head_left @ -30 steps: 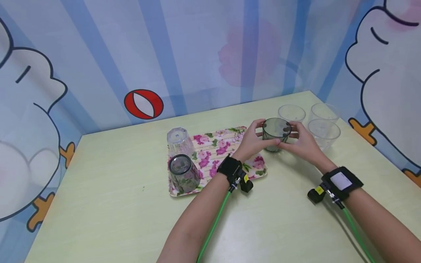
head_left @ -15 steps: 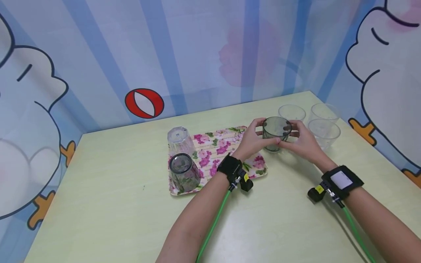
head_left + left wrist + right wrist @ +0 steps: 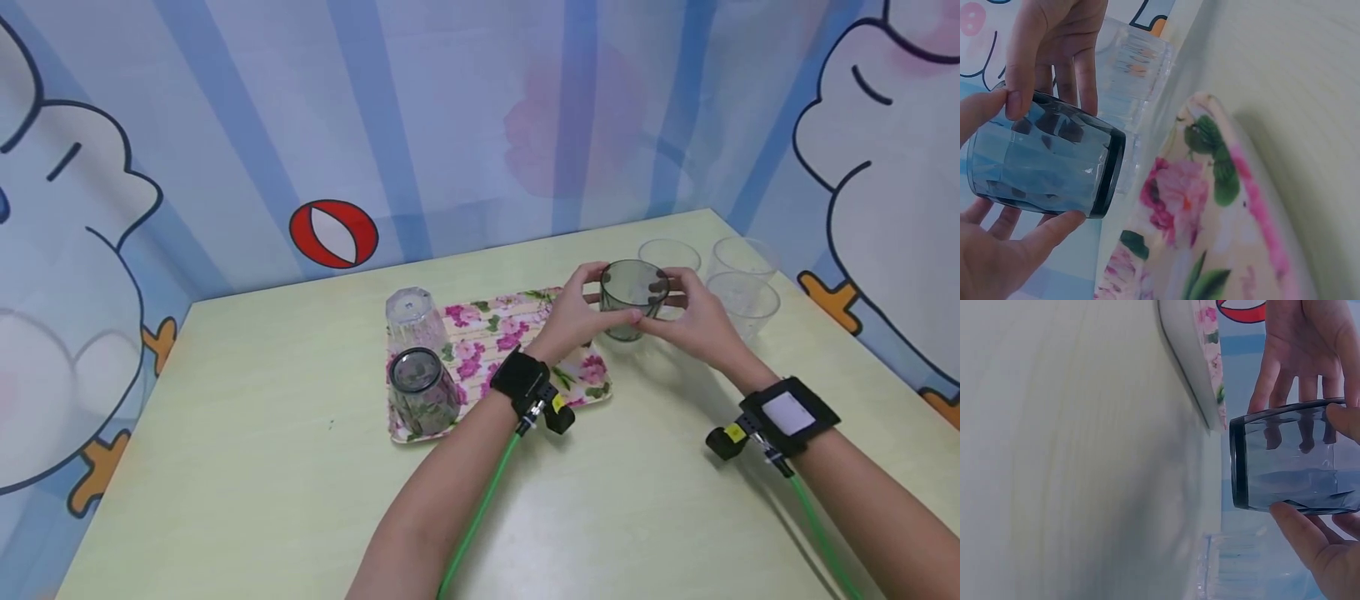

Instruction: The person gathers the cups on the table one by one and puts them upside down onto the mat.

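Note:
A smoky grey drinking glass is held mouth up above the table, right of the floral tray. My left hand grips it from the left, and my right hand grips it from the right, the thumbs close together on the near side. In the left wrist view the glass's thick dark base points toward the table side; fingers show through the wall. On the tray's left end, a clear faceted glass and another dark grey glass stand upside down.
Three clear glasses stand mouth up behind and right of my hands: a rear left one, a rear right one and a nearer one. A printed curtain hangs behind the pale table. Green cables run along both forearms.
Both hands have raised the grey glass slightly, keeping their grip on it. The glasses on the tray and those at the right stay in place; the head view has shifted a little.

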A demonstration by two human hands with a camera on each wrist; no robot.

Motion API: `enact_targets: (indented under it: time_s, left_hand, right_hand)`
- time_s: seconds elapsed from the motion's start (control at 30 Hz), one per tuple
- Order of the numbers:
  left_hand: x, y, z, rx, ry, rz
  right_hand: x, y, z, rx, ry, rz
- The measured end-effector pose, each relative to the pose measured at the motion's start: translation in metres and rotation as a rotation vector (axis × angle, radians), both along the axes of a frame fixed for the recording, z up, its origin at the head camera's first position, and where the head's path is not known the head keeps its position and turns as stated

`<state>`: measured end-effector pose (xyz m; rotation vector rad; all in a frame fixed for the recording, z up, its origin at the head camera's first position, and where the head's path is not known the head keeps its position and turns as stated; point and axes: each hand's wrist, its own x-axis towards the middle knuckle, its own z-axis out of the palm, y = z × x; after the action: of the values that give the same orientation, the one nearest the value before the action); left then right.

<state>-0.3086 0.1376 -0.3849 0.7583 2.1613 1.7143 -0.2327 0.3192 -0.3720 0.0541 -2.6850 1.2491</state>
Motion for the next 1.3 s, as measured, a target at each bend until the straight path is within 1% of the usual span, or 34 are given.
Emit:
enact_targets:
  time_s: [0.13,0.37,0.57,0.9,1.07,1.2,1.3]
  left_hand:
    - [0.002,-0.005,0.006,0.006,-0.002,-0.003]
    - [0.008,-0.017,0.019,-0.006,0.037,-0.008]
    - [0.012,-0.027,0.028,-0.001,0.035,0.000]
    - [0.019,-0.047,0.039,0.005,-0.003,0.034]
    - [0.022,-0.058,0.043,-0.002,0.005,0.059]
    - [0.024,-0.067,0.047,0.010,0.006,0.077]
    - [0.026,-0.073,0.051,-0.004,0.013,0.085]
  right_hand:
    - [0.001,-0.004,0.006,0.002,0.009,0.000]
    - [0.004,-0.013,0.015,0.006,0.026,0.012]
    - [0.005,-0.022,0.023,0.014,0.054,0.015]
    - [0.007,-0.039,0.031,0.007,0.079,0.047]
    - [0.005,-0.049,0.033,0.005,0.080,0.064]
    - [0.004,-0.056,0.036,0.008,0.082,0.075]
    - [0.004,-0.062,0.039,0.004,0.091,0.084]
